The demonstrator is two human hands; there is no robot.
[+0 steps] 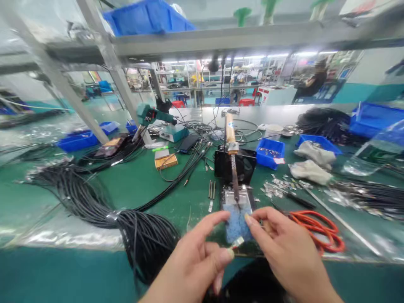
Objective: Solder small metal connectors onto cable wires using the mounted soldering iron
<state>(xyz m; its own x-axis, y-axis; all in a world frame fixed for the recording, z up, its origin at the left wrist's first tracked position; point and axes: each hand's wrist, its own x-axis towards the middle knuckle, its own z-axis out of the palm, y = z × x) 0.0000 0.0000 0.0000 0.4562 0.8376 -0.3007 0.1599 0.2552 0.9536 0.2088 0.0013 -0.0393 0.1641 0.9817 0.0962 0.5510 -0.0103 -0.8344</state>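
Observation:
My left hand (202, 256) pinches a wire end with a small pale metal connector (237, 242) between thumb and fingers, in front of a blue sponge (234, 223). Just right of the sponge, my right hand (280, 237) has its thumb and index finger pressed together; what they hold, if anything, I cannot make out. Between and beyond both hands, a soldering iron (232, 147) with a wooden handle rests tip down over the sponge. A metal tray (236, 197) lies beneath its shaft.
Bundled black cables (139, 223) lie at left. Loose small connectors (279, 185), a blue bin (270, 152) and coiled orange cord (318, 231) are to the right. A teal tool (154, 115) stands at the back left. A shelf beam (202, 44) crosses above. A person (314, 82) is far off.

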